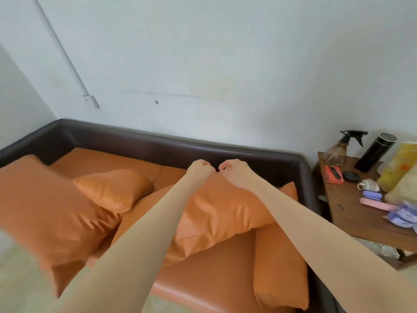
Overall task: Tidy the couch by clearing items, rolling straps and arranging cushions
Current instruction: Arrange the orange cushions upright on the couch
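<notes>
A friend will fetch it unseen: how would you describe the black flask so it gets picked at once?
Find the wooden side table right of the couch. At its back, against the wall, stands the black flask, a plain, leaning cylinder; the spray bottle beside it is clear with a trigger.

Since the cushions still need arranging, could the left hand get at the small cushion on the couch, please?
Probably yes: the small cushion lies uncovered just left of the left hand, with nothing between, though that hand is now gripping the big cushion.

Plain orange cushions (225,208), dark brown couch frame (171,145), black flask (375,155), pink and lilac tubes (375,203).
</notes>
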